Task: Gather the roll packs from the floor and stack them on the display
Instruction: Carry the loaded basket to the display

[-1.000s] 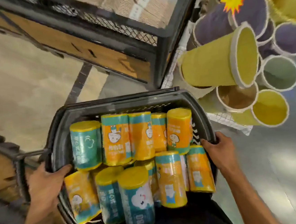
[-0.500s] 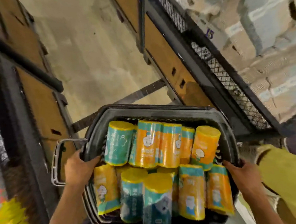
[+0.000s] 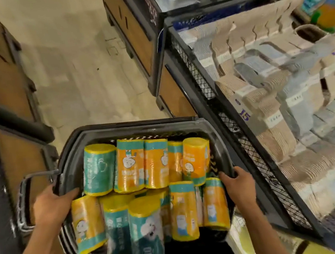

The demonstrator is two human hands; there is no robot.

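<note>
A dark plastic shopping basket (image 3: pixel 134 130) is held in front of me at waist height. Several roll packs fill it, orange ones (image 3: pixel 129 167) and teal ones (image 3: pixel 98 170), lying in two rows with yellow ends. My left hand (image 3: pixel 51 205) grips the basket's left rim, thumb inside against the wall. My right hand (image 3: pixel 238 185) grips the right rim, fingers curled over the edge. A loose wire handle (image 3: pixel 27 181) hangs off the basket's left side.
A black wire-mesh display bin (image 3: pixel 243 140) full of beige and grey folded goods (image 3: pixel 282 95) stands to the right. A wood-panelled display base (image 3: pixel 135 33) is ahead, another dark fixture (image 3: pixel 7 113) on the left. A pale tiled floor aisle (image 3: pixel 75 74) runs between them.
The view has swung from the coloured round baskets to the mesh bin of folded goods. Both hands keep their grip on the basket, and the packs have not shifted.
</note>
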